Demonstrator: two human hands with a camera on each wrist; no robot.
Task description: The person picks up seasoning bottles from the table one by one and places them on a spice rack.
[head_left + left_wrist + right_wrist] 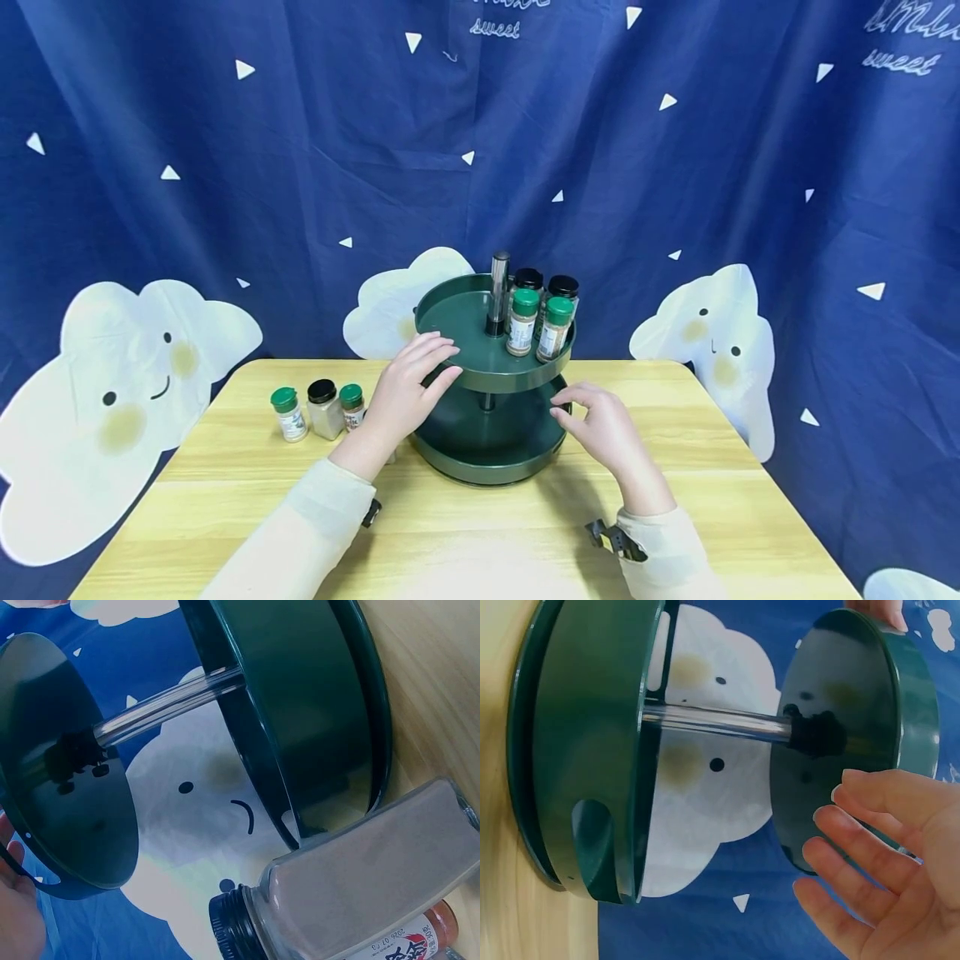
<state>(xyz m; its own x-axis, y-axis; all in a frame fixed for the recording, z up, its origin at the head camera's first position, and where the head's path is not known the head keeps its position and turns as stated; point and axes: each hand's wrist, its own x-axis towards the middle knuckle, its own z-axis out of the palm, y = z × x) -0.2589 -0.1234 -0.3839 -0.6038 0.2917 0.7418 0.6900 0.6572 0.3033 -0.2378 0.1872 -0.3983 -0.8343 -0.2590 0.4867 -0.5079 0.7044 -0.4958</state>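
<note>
Table [450, 521] of pale wood grain bears a green two-tier rack [487, 381] near its middle. Nearest, right hand [603, 425]: fingers loosely bent and parted, holding nothing, just beside the rack. Left hand [408, 383]: fingers and thumb at the upper rim; whether they grip it cannot be told. To its left, loose jars [325, 417]: clear-walled, glass or plastic uncertain, slick, perhaps breakable. Beyond, lower tray [480, 475]: smooth, stiff, probably coated metal of moderate weight; opposite sides of its wall, one with a scooped notch [594, 851], offer the steadiest hold. Above, upper tray [461, 321]: round, shallow, its load probably uneven, since four jars [522, 325] crowd the right side. Post [499, 287]: polished cylinder, central but likely slippery. Farthest, curtain [337, 108]: soft, creased blue cloth, cloud-printed.
</note>
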